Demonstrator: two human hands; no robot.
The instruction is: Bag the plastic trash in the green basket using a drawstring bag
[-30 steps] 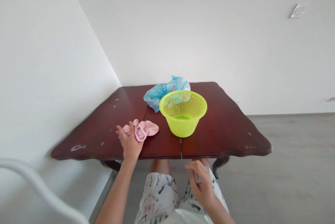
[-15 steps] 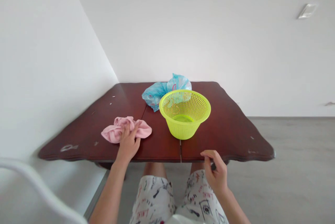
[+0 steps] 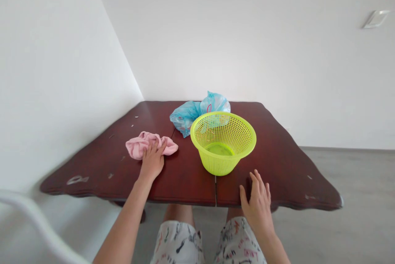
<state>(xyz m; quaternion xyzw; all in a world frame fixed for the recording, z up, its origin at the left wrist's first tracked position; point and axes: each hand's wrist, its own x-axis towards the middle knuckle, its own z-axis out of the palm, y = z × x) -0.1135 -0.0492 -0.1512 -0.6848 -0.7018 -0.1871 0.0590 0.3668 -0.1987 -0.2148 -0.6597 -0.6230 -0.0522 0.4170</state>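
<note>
The fingers (image 3: 158, 149) of the left hand (image 3: 151, 164) lay spread on a crumpled pink cloth (image 3: 137, 146), though I could not tell whether they pinched it. The right hand (image 3: 258, 205) was open, fingers wide, near the lime-green plastic basket (image 3: 216, 165), above the counter's (image 3: 185, 185) edge. A careless sideways sweep could have tipped that narrow-based basket, and a dragged cloth could have snagged the blue plastic bag (image 3: 185, 117).
</note>
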